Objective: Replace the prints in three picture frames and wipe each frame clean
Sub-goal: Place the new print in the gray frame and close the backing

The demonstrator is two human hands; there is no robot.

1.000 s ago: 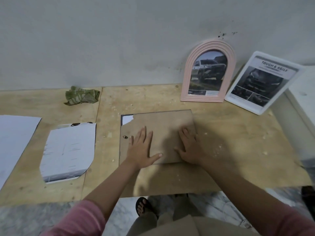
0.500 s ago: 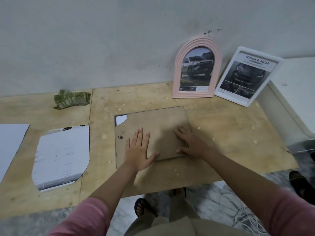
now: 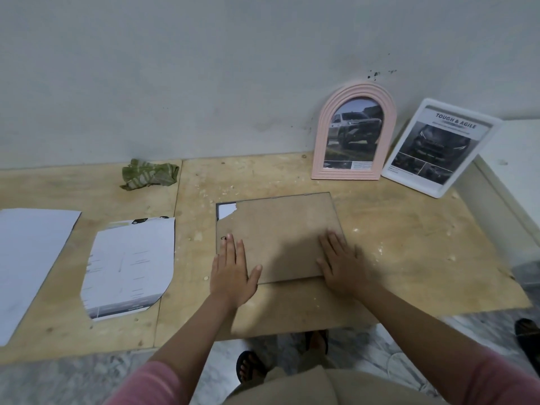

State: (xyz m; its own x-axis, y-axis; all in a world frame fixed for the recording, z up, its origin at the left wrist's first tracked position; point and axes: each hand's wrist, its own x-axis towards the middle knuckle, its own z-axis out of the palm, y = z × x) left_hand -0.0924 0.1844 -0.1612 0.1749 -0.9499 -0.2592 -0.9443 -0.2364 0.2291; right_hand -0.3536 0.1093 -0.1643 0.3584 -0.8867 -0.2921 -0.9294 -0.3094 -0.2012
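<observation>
Backing board flat beneath both hands' straight fingers.

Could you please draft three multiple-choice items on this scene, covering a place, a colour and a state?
1. Where does the green cloth lie?
A. Near the wall, left of the face-down frame
B. On the white frame
C. Under the right hand

2. What colour is the arched frame?
A. Blue
B. Pink
C. Black

3. How does the left hand lie?
A. Curled round the cloth
B. Lifted in the air
C. Flat on the backing board

Key: 1 A, it sits crumpled by the wall on the table. 2 B, its ribbed border is pink. 3 C, its fingers lie straight on the board's left edge, as the right hand does on the right.
</observation>
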